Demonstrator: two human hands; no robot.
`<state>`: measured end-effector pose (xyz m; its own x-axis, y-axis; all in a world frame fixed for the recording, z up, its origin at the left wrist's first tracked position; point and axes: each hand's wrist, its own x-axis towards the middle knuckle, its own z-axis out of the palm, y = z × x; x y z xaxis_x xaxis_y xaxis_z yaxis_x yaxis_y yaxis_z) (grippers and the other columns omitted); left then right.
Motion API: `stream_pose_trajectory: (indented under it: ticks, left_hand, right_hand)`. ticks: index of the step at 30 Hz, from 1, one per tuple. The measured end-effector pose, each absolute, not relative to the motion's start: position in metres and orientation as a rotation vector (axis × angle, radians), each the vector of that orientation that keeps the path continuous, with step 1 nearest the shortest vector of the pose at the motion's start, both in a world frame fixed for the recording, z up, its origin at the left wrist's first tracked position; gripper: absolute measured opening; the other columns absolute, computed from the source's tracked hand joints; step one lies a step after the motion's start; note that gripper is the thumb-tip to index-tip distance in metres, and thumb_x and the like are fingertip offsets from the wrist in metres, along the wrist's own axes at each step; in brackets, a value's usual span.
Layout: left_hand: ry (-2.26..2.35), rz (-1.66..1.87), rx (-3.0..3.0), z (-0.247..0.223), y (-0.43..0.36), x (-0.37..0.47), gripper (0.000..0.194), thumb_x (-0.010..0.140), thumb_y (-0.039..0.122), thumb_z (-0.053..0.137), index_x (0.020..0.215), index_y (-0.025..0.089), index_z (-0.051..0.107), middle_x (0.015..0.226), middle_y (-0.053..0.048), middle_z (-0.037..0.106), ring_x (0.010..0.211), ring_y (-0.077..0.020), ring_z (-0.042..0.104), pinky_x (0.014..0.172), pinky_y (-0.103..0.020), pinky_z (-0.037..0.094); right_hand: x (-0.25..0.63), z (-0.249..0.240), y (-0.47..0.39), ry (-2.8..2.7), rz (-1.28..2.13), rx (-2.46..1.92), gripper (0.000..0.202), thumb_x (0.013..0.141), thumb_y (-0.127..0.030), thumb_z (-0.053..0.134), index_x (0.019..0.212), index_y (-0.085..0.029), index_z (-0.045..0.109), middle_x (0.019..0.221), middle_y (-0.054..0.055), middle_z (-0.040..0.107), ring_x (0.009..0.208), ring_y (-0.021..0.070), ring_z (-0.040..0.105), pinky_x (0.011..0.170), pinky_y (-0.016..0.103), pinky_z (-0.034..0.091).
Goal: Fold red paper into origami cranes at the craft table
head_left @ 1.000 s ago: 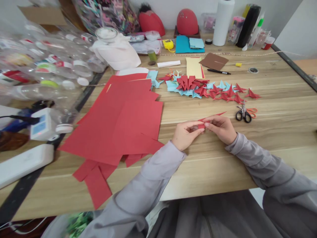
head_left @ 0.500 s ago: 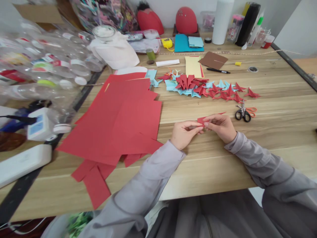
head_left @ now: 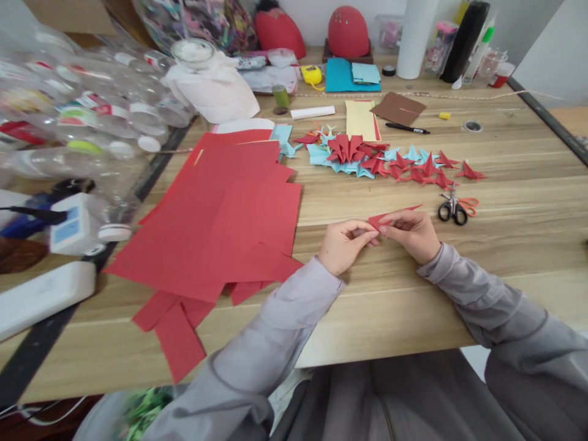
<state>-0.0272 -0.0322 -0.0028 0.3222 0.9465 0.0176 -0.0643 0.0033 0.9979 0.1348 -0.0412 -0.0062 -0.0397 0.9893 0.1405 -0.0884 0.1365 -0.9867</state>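
Note:
A small folded piece of red paper is pinched between both hands above the wooden table, its thin point sticking out past the right fingers. My left hand grips its near left end with thumb and fingertips. Thumb and fingers of my right hand close on its middle, covering much of it. Beyond the hands lies a row of folded red paper cranes mixed with light blue cranes. Black-handled scissors and an orange-handled pair rest right of my right hand.
Large red paper sheets cover the table's left part, with smaller red strips in front. Plastic bottles crowd the far left. A black pen, brown paper and yellow tape measure lie farther back.
Both hands stay pinched on the red paper, which is tilted slightly differently, showing a little more of its surface. The whole view has shifted slightly.

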Motion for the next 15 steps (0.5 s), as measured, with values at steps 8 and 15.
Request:
stream_pose_trajectory:
  ticks: [8, 15]
  left_hand:
    - [0.878, 0.972, 1.122, -0.0004, -0.0319, -0.0255, 0.029, 0.064, 0.036, 0.077, 0.071, 0.012, 0.062, 0.061, -0.003, 0.067, 0.053, -0.0128, 0.064, 0.056, -0.027, 0.054]
    - [0.858, 0.974, 1.150, -0.0042, -0.0322, -0.0230, 0.027, 0.068, 0.034, 0.074, 0.071, 0.011, 0.060, 0.061, -0.003, 0.066, 0.053, -0.0114, 0.063, 0.054, -0.024, 0.053]
  right_hand:
    - [0.1361, -0.0030, -0.0403, -1.256, 1.210, -1.029, 0.020, 0.062, -0.031, 0.081, 0.076, -0.019, 0.072, 0.065, 0.000, 0.070, 0.053, 0.0105, 0.060, 0.052, 0.025, 0.050]
    - [0.1364, -0.0025, -0.0399, -1.249, 1.232, -1.034, 0.021, 0.062, -0.032, 0.080, 0.073, -0.018, 0.070, 0.066, 0.000, 0.070, 0.056, 0.0108, 0.061, 0.057, 0.026, 0.054]
